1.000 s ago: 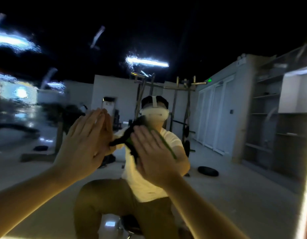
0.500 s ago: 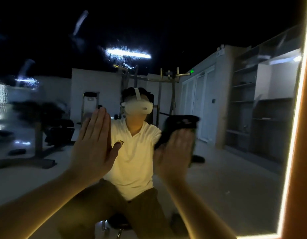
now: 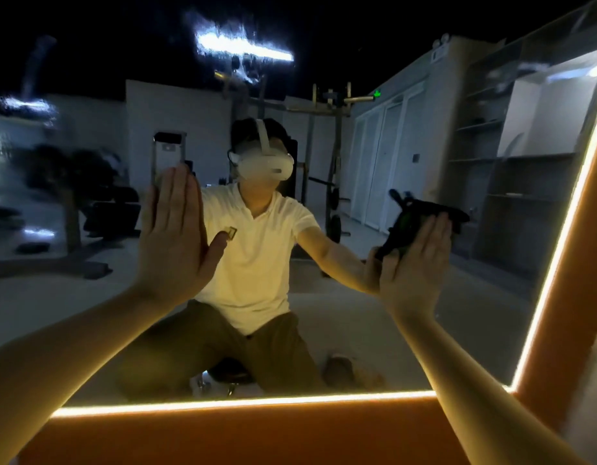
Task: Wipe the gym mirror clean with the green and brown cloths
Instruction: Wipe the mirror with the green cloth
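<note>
Right hand (image 3: 414,263) presses green cloth (image 3: 423,213), left hand (image 3: 171,236) brown cloth (image 3: 231,232), against the mirror (image 3: 340,330); fingers straight, together. Cloths appear soft, limp: hold by palm pressure at centre.

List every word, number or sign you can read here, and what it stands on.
No text is readable.
The green lit sign reflected in the mirror, above the doors, is too small and blurred.
The white headset shows no legible brand.
</note>
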